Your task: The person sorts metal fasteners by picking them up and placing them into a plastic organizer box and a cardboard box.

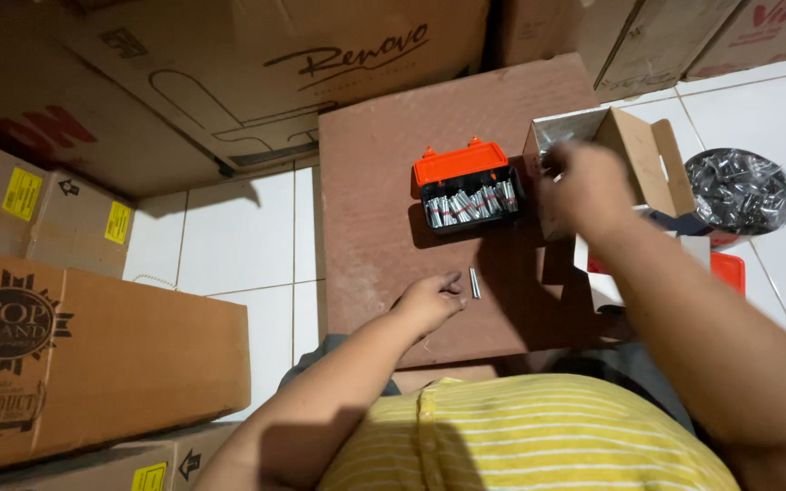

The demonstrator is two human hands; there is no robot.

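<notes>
White tiled floor (238, 236) with dark grout lines, dim under uneven light. Brown cardboard cartons (93, 355) stacked along the left and across the top (256, 82), some with yellow labels. Reddish-brown board (393, 182) lying flat on the tiles between the cartons.
</notes>
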